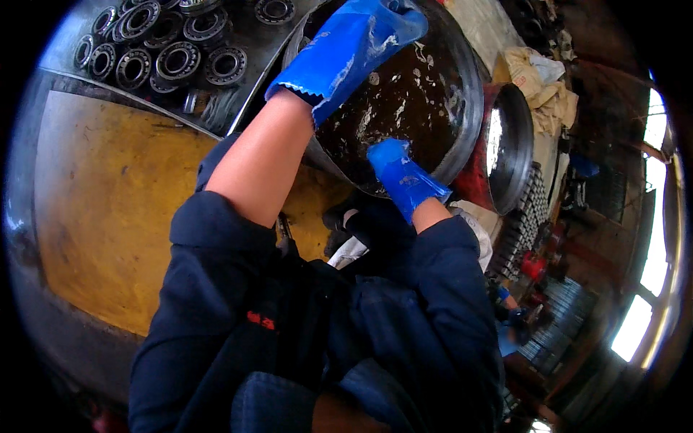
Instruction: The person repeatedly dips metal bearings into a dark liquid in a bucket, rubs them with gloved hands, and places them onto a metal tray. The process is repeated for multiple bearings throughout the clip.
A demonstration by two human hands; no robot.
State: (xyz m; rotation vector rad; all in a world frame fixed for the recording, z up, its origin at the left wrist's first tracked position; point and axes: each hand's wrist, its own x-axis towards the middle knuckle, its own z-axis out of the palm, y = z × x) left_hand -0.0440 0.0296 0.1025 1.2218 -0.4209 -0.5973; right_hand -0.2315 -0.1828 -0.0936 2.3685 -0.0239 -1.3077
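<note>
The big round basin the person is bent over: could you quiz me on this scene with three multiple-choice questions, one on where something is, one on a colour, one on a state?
1. Where do the steel ring bearings lie?
A. on the grey tray at upper left
B. inside the basin
C. on the yellow surface

2. What colour are the gloves?
A. red
B. blue
C. white

3. What does the basin hold?
A. dry sand
B. nothing
C. dark, glistening liquid

Answers:
1 A: the ring bearings sit in a cluster on the tray, beside the basin.
2 B: the left hand and the right hand both wear blue gloves.
3 C: the dark liquid shines with highlights.
</note>
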